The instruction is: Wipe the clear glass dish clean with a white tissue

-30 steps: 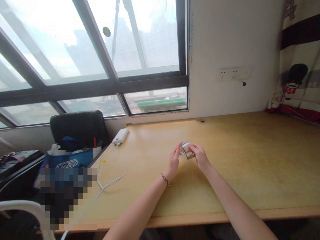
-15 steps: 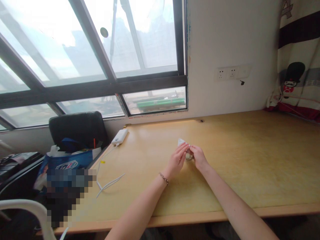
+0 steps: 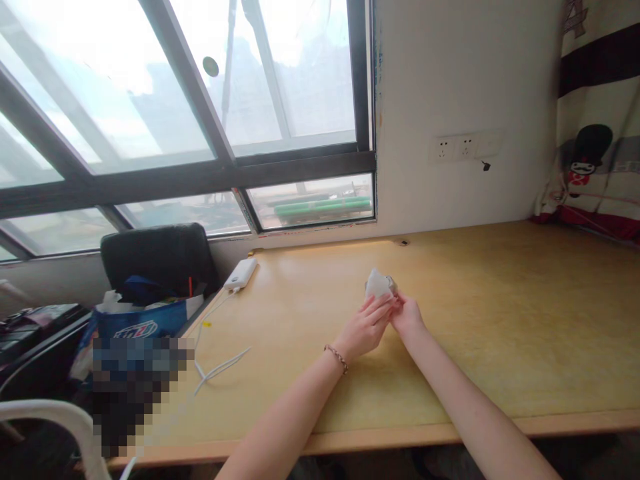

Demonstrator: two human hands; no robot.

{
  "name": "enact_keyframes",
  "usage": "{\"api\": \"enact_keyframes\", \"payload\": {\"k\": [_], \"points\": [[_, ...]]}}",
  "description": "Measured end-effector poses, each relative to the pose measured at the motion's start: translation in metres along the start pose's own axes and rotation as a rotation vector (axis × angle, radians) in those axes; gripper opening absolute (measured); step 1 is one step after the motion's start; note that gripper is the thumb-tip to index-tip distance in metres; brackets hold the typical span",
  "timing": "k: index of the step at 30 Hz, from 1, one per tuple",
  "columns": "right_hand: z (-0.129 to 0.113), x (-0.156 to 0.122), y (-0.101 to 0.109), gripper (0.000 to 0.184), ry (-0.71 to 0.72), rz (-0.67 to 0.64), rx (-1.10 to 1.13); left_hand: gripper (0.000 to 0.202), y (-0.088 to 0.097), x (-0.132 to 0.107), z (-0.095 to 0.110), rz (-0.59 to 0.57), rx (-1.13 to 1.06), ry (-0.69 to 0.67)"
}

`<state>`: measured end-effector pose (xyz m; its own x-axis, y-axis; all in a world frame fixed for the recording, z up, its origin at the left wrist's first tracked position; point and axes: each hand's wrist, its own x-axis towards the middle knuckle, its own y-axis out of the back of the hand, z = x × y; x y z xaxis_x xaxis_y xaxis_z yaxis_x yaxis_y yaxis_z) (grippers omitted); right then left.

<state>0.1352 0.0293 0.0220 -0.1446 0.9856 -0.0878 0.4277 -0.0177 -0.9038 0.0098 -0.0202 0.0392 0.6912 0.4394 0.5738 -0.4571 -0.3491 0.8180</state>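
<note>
- Both sets of fingers are closed: left hand (image 3: 367, 328) on white tissue (image 3: 379, 285), right hand (image 3: 407, 316) on a partly hidden small object (image 3: 393, 286).
- I'd brace it, pressing lightly.

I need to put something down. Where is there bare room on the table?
Bare table: right of the right hand, toward the curtain; also between the left hand and the white cable. Crowded: the left edge, with the cable and white device.
</note>
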Motion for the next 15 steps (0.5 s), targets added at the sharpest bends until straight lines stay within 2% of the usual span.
{"api": "enact_keyframes", "payload": {"k": [6,15], "points": [[-0.002,-0.010,-0.007,0.024,-0.043,0.002,0.064,0.044,-0.001,-0.003,-0.001,0.049,0.046,-0.011],[0.009,-0.020,-0.014,0.020,-0.138,-0.030,0.104,0.052,-0.003,-0.012,-0.002,0.212,0.028,0.024]]}}
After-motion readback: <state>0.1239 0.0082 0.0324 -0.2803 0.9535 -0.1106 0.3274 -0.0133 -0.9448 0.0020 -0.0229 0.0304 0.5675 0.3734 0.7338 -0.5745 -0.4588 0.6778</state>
